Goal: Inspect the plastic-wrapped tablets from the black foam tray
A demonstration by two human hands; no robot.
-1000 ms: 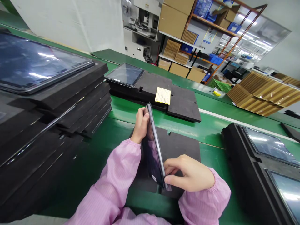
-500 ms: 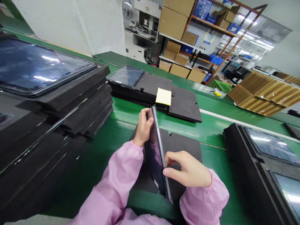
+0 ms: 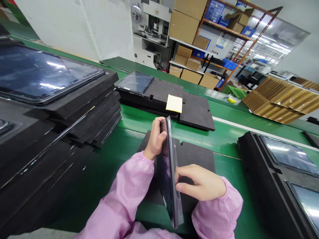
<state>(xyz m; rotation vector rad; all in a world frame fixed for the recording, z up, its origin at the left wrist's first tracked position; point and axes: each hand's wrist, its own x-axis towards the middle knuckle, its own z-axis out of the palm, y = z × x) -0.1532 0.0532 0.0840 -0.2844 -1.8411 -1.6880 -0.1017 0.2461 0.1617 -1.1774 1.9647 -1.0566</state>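
Note:
A dark flat tablet-like panel (image 3: pixel 165 176) stands on edge, tilted, above a black foam board (image 3: pixel 196 156). My left hand (image 3: pixel 156 139) is closed around its far upper end, thumb on the dark glossy face. On the other side, a thin clear film (image 3: pixel 179 212) stands slightly away from the panel's back. My right hand (image 3: pixel 199 182) pinches at this film with thumb and forefinger; the fingertips are partly hidden. A small white label shows low on the glossy face.
Stacked black foam trays (image 3: pixel 84 122) with a large glossy panel (image 3: pixel 50 76) rise at left. More trays (image 3: pixel 259 179) with panels stand at right. Beyond my hands, a yellow dotted card (image 3: pixel 174 103) lies on foam boards beside another panel (image 3: pixel 136 82). The bench (image 3: pixel 226 139) is green.
The panel has turned slightly and its upper end has shifted right with my left hand. The clear film now stands farther from the panel's back, beside my right fingers.

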